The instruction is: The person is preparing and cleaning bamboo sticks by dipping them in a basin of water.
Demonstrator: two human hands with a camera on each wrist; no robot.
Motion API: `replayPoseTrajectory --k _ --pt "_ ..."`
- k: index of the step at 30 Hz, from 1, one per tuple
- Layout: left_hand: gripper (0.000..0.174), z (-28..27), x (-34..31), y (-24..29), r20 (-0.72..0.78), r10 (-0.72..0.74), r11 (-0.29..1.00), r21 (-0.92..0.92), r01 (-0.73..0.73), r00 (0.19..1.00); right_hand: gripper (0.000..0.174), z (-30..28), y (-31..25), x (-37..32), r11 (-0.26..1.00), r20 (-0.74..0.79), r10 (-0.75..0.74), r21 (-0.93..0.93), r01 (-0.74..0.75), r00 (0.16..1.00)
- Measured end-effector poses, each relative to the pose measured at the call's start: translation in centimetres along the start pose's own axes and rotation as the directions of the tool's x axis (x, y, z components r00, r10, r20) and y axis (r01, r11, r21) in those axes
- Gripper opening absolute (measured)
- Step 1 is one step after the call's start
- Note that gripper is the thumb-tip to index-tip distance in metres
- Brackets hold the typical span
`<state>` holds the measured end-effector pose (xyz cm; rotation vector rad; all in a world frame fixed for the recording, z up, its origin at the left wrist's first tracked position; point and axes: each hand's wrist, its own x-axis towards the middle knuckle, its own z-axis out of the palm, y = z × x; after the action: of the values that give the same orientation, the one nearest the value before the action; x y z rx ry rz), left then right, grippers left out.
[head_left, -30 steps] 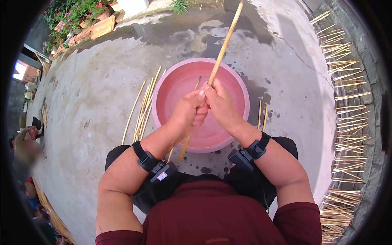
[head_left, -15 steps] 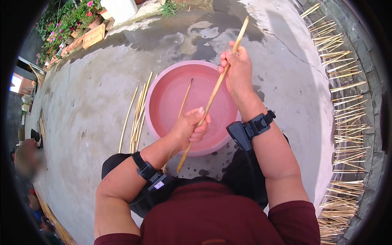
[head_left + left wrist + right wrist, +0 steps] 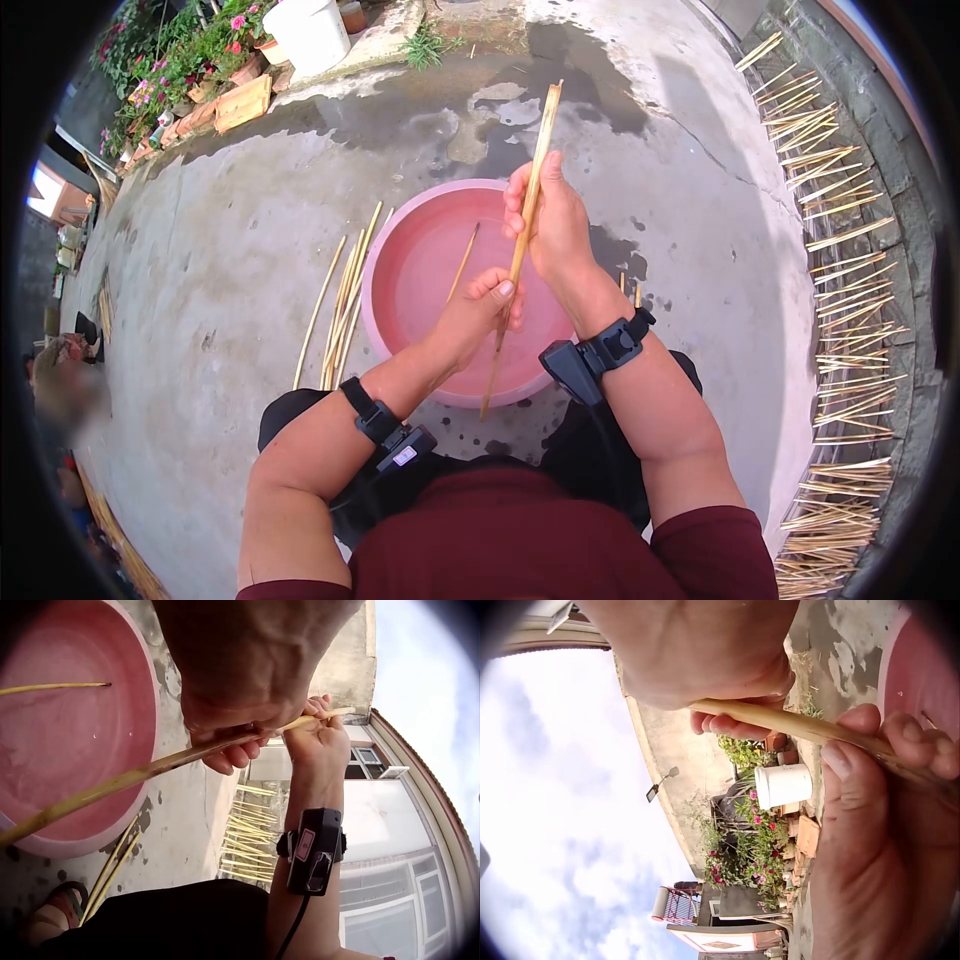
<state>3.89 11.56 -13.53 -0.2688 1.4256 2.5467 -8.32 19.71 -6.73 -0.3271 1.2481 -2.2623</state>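
A long yellowish-tan stick [image 3: 545,135] slants over the pink basin [image 3: 378,335] in the head view, its top end uneven. My left hand [image 3: 482,310] pinches it around its middle, thumb along it. Higher up, the fingers of my right hand [image 3: 560,225] curl round the same stick, thumb raised beside it. Dark streaks mark the stick [image 3: 142,774] near the left hand in the left wrist view. The right wrist view has the left thumb and fingers [image 3: 862,761] gripping it. Another thin stick [image 3: 463,262] with a dark tip leans inside the basin.
Several pale sticks [image 3: 350,300] lie on the concrete left of the basin. Many more sticks [image 3: 855,360] are spread in a row along the right side. A white bucket [image 3: 308,38] and flower pots stand at the back left. Someone sits at the far left edge.
My hands were together on the stick; the right then slid up and away, and is now nearer the left again. The stick has turned more upright.
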Motion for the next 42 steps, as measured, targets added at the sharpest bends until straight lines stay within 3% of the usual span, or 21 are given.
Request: replayPoseTrajectory --k 2,5,8,11,13,17,20,23,26,29,32,38,42 --pt "0.009 0.1 -0.2 -0.2 -0.022 0.041 0.999 0.023 -0.040 0.999 0.031 0.7 -0.8 -0.2 0.987 -0.059 -0.158 0.017 0.159 0.986" --pt "0.010 0.7 -0.2 0.0 0.005 0.019 1.000 -0.009 -0.019 1.000 0.029 0.5 -1.4 -0.6 0.953 -0.032 -0.303 -0.047 0.301 0.953" --pt "0.012 0.6 -0.1 -0.2 0.110 0.035 0.995 -0.100 -0.024 0.993 0.027 0.8 -2.5 -0.9 0.959 0.047 -0.266 -0.085 0.269 0.963" --pt "0.012 1.4 -0.4 0.1 0.266 -0.040 0.986 -0.146 0.081 0.963 0.027 0.4 -2.8 -1.2 0.985 0.060 -0.151 -0.077 0.156 0.987" --pt "0.013 1.2 -0.2 -0.4 0.288 -0.034 0.986 -0.146 0.079 0.957 0.029 0.4 -3.2 -1.3 0.995 0.049 -0.093 -0.033 0.095 0.994" --pt "0.014 0.6 0.2 0.2 0.320 -0.052 0.990 -0.107 0.090 0.946 0.030 -1.1 -3.9 -0.9 0.975 0.150 0.052 0.208 -0.083 0.987" --pt "0.014 0.6 0.3 1.9 0.162 -0.077 0.995 -0.043 0.085 0.984 0.026 -1.3 -3.3 -0.8 0.956 0.177 -0.040 0.292 -0.013 0.983" --pt "0.014 0.9 0.4 3.4 0.124 -0.036 0.995 -0.085 0.047 0.992 0.026 -0.7 -2.2 -1.0 0.989 0.187 -0.051 0.148 0.023 0.981" --pt "0.013 0.5 0.6 3.8 0.160 0.085 0.988 -0.143 -0.062 0.983 0.044 0.6 -1.4 -2.5 0.997 0.141 0.009 -0.075 0.002 0.990" --pt "0.013 1.0 0.3 3.4 0.104 0.086 0.989 -0.127 -0.072 0.991 0.052 0.8 -1.6 -2.7 0.970 0.201 -0.003 -0.236 0.051 0.980" --pt "0.014 1.2 -0.2 3.2 0.092 0.088 0.989 -0.129 -0.076 0.992 0.046 0.9 -1.4 -3.1 0.982 0.203 -0.023 -0.178 0.060 0.979" --pt "0.017 1.5 -0.8 2.9 0.081 0.023 0.995 -0.103 -0.014 0.996 0.033 -0.5 -1.9 -2.9 0.974 0.239 0.133 -0.210 -0.083 0.962" --pt "0.017 1.2 -0.9 3.0 0.087 0.037 0.992 -0.127 -0.026 0.996 0.034 0.2 -1.4 -3.2 0.962 0.226 -0.002 -0.265 0.063 0.974"
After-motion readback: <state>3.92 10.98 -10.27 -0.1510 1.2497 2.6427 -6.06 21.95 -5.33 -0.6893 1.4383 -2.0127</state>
